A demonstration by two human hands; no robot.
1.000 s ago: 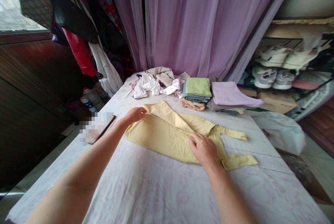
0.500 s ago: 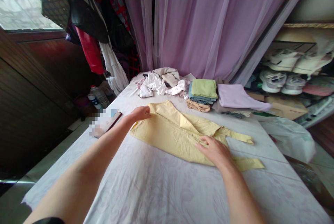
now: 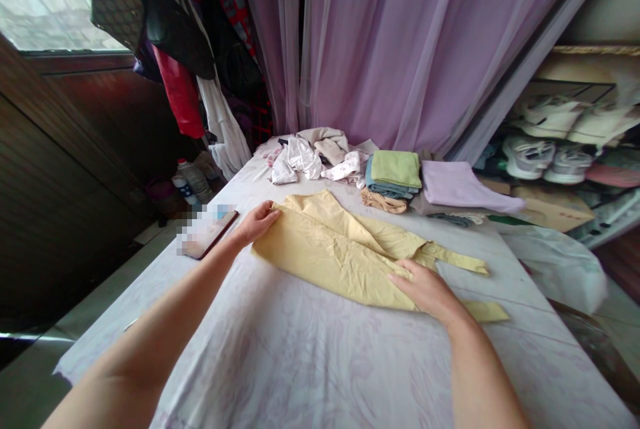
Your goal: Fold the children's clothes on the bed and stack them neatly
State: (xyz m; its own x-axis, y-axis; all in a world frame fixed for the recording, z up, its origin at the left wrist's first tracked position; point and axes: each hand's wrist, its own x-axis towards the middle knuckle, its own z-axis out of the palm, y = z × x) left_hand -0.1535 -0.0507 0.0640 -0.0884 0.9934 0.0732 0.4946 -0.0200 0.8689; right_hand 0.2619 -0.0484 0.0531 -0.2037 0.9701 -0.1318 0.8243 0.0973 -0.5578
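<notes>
A pale yellow garment [image 3: 320, 252] lies spread and partly folded over itself on the bed-like surface, with two narrow strips pointing to the right. My left hand [image 3: 259, 221] pinches its upper left corner, the thumb over the cloth. At the garment's right part, my right hand [image 3: 423, 286] has its fingers closed on the folded edge, thumb along the near side. Creases run through the cloth between both hands. One narrow strip is partly hidden behind my right wrist.
A phone [image 3: 210, 236] lies left of my left hand. Farther back are crumpled light clothes [image 3: 300, 159], a stack topped by a green folded cloth [image 3: 396, 169] and a lilac cloth [image 3: 450, 182]. A purple curtain [image 3: 375, 49] hangs behind; shoes [image 3: 530, 156] stand on a rack at right.
My left hand has moved a little left, drawing the garment's near layer with it to the corner. My right hand has closed on the folded edge. The view has shifted slightly.
</notes>
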